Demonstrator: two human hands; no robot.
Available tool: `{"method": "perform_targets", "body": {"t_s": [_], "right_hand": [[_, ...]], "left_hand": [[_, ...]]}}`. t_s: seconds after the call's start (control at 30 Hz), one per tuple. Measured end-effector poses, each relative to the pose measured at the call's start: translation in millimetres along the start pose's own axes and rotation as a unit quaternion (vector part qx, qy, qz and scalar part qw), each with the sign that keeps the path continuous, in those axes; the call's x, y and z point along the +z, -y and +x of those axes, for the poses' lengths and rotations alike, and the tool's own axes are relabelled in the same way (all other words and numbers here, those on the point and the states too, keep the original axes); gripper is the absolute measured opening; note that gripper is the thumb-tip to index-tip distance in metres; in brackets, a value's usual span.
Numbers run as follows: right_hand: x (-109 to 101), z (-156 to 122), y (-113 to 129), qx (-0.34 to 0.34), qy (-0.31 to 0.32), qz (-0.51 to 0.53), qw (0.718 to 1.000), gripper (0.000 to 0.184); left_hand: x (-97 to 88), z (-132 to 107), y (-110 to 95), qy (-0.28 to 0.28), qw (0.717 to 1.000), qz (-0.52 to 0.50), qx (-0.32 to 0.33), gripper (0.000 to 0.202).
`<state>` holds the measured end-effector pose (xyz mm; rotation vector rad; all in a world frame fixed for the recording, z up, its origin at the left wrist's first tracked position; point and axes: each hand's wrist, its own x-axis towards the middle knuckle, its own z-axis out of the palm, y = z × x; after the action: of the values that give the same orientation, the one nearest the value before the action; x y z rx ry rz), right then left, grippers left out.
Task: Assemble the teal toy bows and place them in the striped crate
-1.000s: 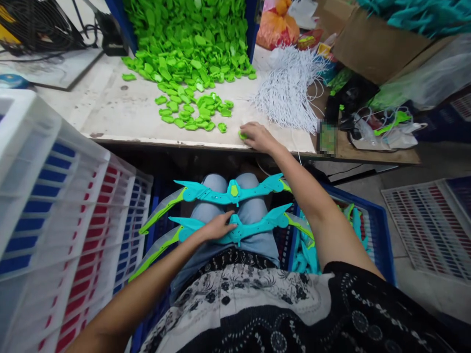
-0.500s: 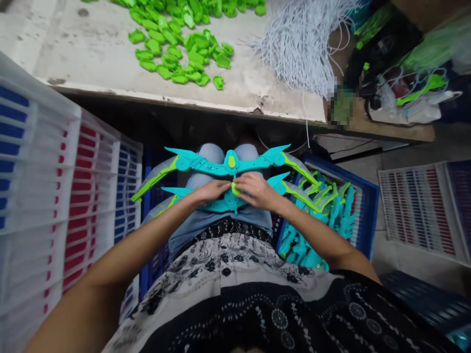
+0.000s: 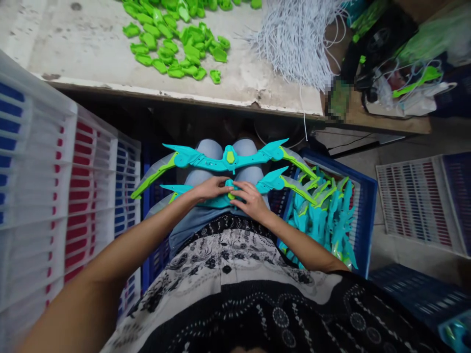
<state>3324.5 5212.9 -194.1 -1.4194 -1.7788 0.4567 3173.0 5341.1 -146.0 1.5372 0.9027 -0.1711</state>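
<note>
Two turquoise toy bows with lime-green and clear limb ends lie across my lap, one beyond the other. The farther toy bow (image 3: 215, 164) has a green cap (image 3: 230, 157) in its middle and no hand on it. On the nearer toy bow (image 3: 270, 181), my left hand (image 3: 213, 189) grips the middle part from the left, its fingers bent. From the right, my right hand (image 3: 250, 200) presses a small green cap (image 3: 231, 195) against that middle with its fingertips. The fingers partly cover the cap and the bow's centre.
A worktable (image 3: 99, 54) ahead carries a heap of green caps (image 3: 195, 49) and a bundle of white cords (image 3: 294, 44). A blue crate (image 3: 364, 215) at my right holds several toy bows. Stacked plastic crates (image 3: 69, 196) rise close on my left; another crate (image 3: 412, 201) stands farther right.
The green cap has gone from between my fingertips above the nearer bow down onto its middle. My right hand has moved slightly toward me and left. The view has shifted a little.
</note>
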Motion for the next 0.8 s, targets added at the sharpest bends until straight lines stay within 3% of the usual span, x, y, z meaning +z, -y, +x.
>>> {"method": "perform_targets", "body": {"t_s": [0.1,0.2,0.33,0.5,0.57,0.63,0.73,0.8], "right_hand": [[4.0,-0.4,-1.1,0.092,-0.002,0.023,0.995,0.039],[5.1,6.8,-1.3,0.148,0.066,-0.026,0.986,0.063],[3.5,18.4,2.5,0.165,0.148,-0.085,0.971,0.065],[-0.7,27.6,7.4,0.173,0.160,-0.064,0.970,0.067],[-10.1,32.1,7.1,0.141,0.129,-0.044,0.981,0.059],[-30.5,38.7,1.3,0.103,0.058,-0.027,0.993,0.040],[-84.7,50.4,-26.8,0.107,-0.110,-0.044,0.987,0.023],[-130.6,56.5,-60.4,0.162,-0.218,-0.084,0.959,0.026]], "left_hand": [[3.6,0.7,2.9,-0.012,1.000,-0.010,-0.001,0.064],[6.0,2.0,4.1,-0.037,0.999,-0.013,-0.005,0.066],[7.2,1.1,3.7,-0.084,0.996,0.007,-0.008,0.068],[1.7,-2.3,-2.6,-0.112,0.991,0.067,0.000,0.069],[-3.2,-3.5,-5.8,-0.134,0.985,0.107,0.010,0.070],[-8.5,-5.2,-7.3,-0.144,0.976,0.162,0.013,0.070],[-12.3,-10.5,-4.9,-0.141,0.954,0.266,0.002,0.066],[-9.7,-15.1,-3.0,-0.183,0.922,0.342,0.012,0.060]]}}
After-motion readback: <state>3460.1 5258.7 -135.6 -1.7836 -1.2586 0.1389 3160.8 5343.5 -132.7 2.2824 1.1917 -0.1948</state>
